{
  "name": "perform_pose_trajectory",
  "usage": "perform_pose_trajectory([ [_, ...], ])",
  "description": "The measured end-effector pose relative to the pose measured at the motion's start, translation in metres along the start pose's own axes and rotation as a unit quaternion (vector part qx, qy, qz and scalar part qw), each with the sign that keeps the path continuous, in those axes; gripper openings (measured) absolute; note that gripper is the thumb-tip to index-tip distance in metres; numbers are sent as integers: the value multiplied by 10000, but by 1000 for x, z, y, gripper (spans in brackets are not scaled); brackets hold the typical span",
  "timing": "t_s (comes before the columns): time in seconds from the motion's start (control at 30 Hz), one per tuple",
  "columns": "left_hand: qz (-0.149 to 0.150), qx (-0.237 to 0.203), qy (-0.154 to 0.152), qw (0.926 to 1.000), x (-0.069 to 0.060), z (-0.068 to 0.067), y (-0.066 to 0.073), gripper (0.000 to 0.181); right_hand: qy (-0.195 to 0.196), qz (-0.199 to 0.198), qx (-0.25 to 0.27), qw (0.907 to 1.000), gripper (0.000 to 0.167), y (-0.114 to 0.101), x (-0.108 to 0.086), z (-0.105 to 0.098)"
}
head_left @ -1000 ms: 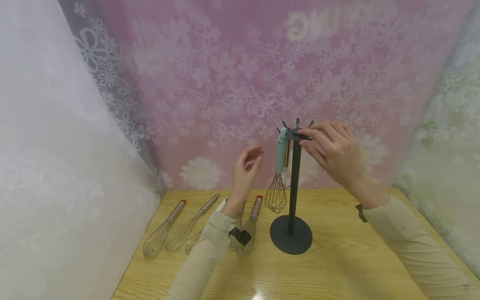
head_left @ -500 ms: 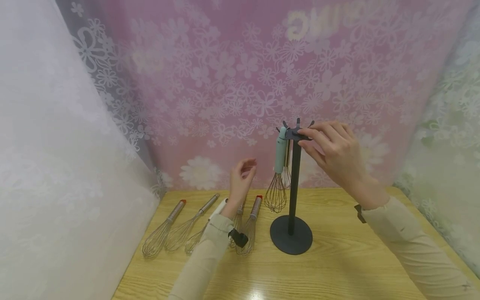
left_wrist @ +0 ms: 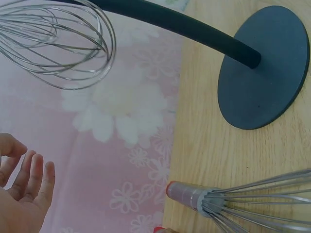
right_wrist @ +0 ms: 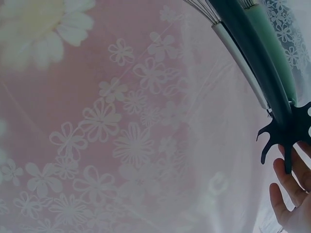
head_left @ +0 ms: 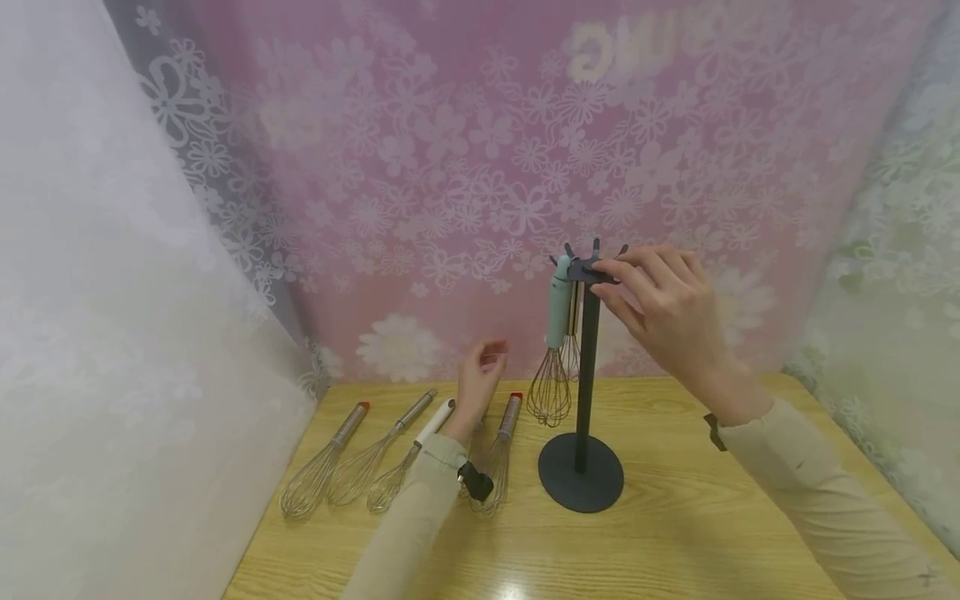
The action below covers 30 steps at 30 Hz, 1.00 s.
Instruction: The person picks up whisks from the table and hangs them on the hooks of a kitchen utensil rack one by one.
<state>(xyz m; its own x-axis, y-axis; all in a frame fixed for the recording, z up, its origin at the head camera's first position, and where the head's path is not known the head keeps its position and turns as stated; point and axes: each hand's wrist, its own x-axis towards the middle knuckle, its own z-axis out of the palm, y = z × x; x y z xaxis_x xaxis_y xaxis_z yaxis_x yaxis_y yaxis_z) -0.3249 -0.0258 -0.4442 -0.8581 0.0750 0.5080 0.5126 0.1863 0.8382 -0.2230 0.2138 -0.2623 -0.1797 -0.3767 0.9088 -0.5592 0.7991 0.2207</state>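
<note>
My right hand [head_left: 678, 312] pinches the hooked top of a black stand [head_left: 587, 367], thumb low and fingers over it. In the right wrist view its fingers [right_wrist: 289, 182] lie against the hooks. From the stand's left side hangs a whisk with a mint handle [head_left: 558, 312]. Close behind it hangs another whisk with a gold-looking handle [head_left: 574, 308], partly covered. My left hand [head_left: 477, 383] hovers over the table's back edge, fingers loosely curled, holding nothing. Below and beside it lies a red-tipped whisk [head_left: 509, 417]; the left hand and wrist partly hide one more whisk there.
Left of my left arm lie a white-handled whisk [head_left: 435, 423], a metal-handled whisk [head_left: 412, 410] and another red-tipped whisk [head_left: 348, 422]. The stand's round base [head_left: 581, 492] rests on the wooden table [head_left: 690, 517]. Flowered curtains [head_left: 480, 208] enclose the back and sides.
My left hand has lowered away from the hanging whisks toward the whisks on the table. The right hand has stayed at the top of the stand.
</note>
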Motion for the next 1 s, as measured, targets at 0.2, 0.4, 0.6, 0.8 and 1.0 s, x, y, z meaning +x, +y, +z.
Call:
perform_pose_trajectory([
  [0.2,-287,224,-136,9992,1,3,-14,25,58,9,-180,9998,40,-4,2,2],
  [0.4,-741,538,-373,9951,4,6,-32,26,99,51,-156,9998,40,-5,2,4],
  [0.6,-858,793,-692,9907,5,9,-64,25,91,93,-77,9999,42,-4,2,3],
  [0.8,-1310,964,-1088,9807,-1,8,-57,29,135,85,181,9997,44,-1,2,3],
  [1.0,-1576,1337,-1483,9671,-3,8,-61,31,104,58,538,9985,48,5,1,3],
])
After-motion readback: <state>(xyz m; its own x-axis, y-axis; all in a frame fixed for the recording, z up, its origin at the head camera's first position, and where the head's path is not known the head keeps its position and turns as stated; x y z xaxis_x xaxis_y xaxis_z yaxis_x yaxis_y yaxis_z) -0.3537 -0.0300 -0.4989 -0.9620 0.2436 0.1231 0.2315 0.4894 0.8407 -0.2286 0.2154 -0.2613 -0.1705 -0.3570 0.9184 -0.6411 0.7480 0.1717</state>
